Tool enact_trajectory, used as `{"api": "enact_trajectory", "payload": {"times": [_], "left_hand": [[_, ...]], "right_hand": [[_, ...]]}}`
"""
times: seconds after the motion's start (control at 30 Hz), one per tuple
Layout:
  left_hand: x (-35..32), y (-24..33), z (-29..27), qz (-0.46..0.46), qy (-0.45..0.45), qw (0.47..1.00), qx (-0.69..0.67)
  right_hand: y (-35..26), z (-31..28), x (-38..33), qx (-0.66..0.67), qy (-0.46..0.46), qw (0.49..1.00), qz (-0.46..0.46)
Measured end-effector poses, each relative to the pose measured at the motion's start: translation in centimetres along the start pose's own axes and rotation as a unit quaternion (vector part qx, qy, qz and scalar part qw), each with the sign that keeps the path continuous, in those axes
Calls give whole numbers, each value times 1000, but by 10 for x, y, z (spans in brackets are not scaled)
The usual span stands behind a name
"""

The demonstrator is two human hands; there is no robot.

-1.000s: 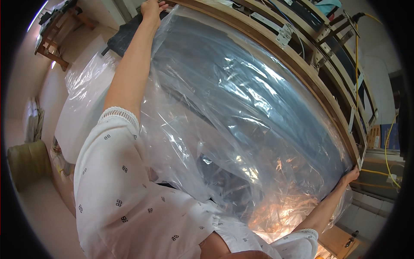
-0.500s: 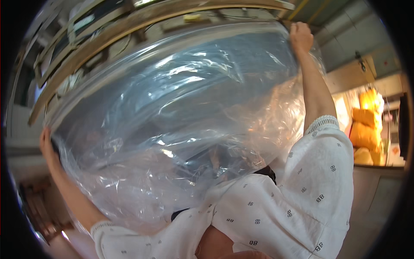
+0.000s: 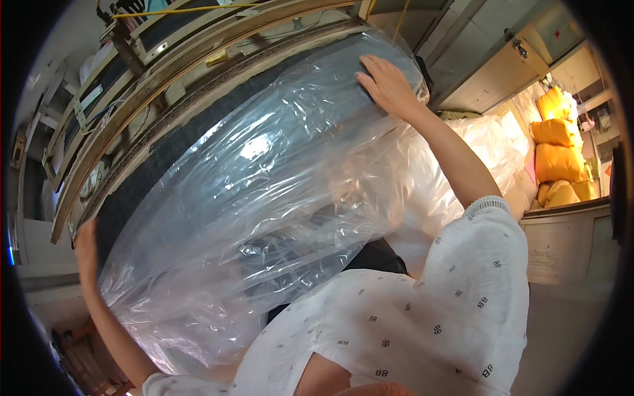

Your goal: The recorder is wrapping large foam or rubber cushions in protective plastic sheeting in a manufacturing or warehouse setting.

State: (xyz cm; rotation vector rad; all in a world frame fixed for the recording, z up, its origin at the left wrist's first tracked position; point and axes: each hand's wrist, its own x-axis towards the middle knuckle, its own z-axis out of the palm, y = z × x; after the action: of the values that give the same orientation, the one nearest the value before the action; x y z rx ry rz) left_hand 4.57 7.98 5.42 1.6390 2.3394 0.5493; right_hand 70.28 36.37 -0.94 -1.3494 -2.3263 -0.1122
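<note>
Film (image 3: 264,185) is covering much of the dark sheet (image 3: 152,165), a far strip lying bare, the right hand (image 3: 388,86) resting open on it, the left hand (image 3: 86,254) showing no clear grip.

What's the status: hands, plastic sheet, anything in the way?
Left hand at left end of dark cloth, grip unclear. Right hand open over plastic sheet. Sheet wrinkled, dark cloth partly bare. Wooden frame beyond; nothing visibly blocking hands.
</note>
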Motion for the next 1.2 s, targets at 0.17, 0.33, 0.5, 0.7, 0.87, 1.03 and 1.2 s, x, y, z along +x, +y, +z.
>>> {"api": "enact_trajectory", "payload": {"times": [0.17,0.33,0.5,0.7,0.87,1.03,1.2], "left_hand": [[-20,155,95,186,80,979,-23],[-37,133,117,65,159,971,-165],[-116,44,57,48,244,969,18],[-199,55,17,133,279,933,183],[-251,85,64,219,343,840,359],[-296,84,133,58,292,938,179],[-263,63,90,-362,296,855,-226]], "right_hand": [[29,22,51,-90,-88,979,162],[22,36,48,-61,-35,997,41],[-42,9,10,-1,-21,994,-105],[-40,11,40,86,30,983,-160],[-3,51,86,169,79,969,-161],[33,71,134,215,-85,970,-71],[-9,20,137,400,-75,913,-24]]}}
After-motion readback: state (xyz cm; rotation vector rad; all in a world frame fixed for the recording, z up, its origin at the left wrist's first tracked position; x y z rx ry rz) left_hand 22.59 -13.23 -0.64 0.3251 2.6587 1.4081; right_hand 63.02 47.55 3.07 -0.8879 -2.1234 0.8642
